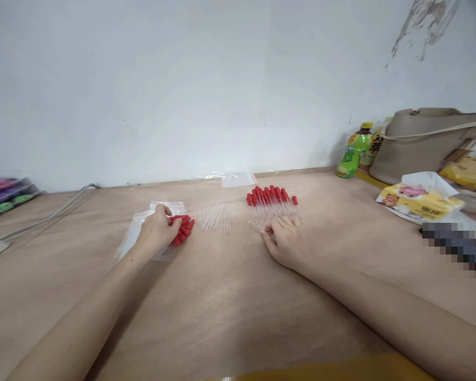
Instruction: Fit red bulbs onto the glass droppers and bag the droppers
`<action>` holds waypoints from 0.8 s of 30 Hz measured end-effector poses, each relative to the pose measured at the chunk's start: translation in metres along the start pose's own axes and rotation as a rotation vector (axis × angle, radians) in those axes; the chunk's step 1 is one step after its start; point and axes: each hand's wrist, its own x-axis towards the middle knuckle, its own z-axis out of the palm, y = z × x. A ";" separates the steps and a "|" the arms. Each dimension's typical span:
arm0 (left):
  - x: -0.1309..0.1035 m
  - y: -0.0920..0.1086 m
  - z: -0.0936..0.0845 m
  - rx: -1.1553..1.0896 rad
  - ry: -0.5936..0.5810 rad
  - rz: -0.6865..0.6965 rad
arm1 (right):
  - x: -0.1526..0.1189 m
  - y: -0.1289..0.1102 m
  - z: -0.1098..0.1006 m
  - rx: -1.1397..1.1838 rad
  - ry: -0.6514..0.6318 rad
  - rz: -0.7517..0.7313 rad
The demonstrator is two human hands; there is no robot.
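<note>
My left hand (157, 228) reaches into a pile of red rubber dropper bulbs (185, 230), its thumb and fingers curled on a bulb at the pile's near-left side. That pile lies at the edge of clear zip bags (133, 233), partly under my hand. My right hand (286, 241) rests on the table, closed around a thin clear dropper tube (255, 226) whose end points to the left. Between the hands lies a loose row of bare clear tubes (217, 218). Just beyond my right hand, several droppers (270, 197) with red bulbs fitted lie side by side, bulbs towards the wall.
A flat clear bag (238, 180) lies by the wall. On the right stand a green drink bottle (355, 150), a grey-beige bag (416, 140) and a yellow tissue pack (424, 200). A grey cable (59, 210) and a case of coloured items (8, 194) are at the left.
</note>
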 end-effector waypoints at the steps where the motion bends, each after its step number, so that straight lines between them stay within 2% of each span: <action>1: -0.002 0.004 -0.001 -0.053 0.009 0.021 | 0.000 0.000 0.000 0.010 -0.004 0.003; 3: -0.009 0.015 0.003 -0.234 -0.009 0.097 | -0.001 0.002 0.001 0.051 -0.011 0.000; 6: -0.027 0.035 0.020 -0.610 -0.178 0.225 | -0.001 0.004 0.001 0.140 -0.043 -0.020; 9: -0.047 0.049 0.045 -0.815 -0.360 0.190 | -0.001 0.006 0.002 0.217 -0.079 -0.060; 12: -0.059 0.051 0.062 -0.895 -0.442 0.157 | -0.002 0.005 0.003 0.257 -0.077 -0.110; 15: -0.061 0.048 0.069 -0.892 -0.412 0.196 | -0.003 -0.001 0.001 0.278 -0.092 -0.142; 24: -0.063 0.052 0.067 -0.883 -0.343 0.279 | -0.003 -0.014 -0.006 0.310 -0.125 -0.184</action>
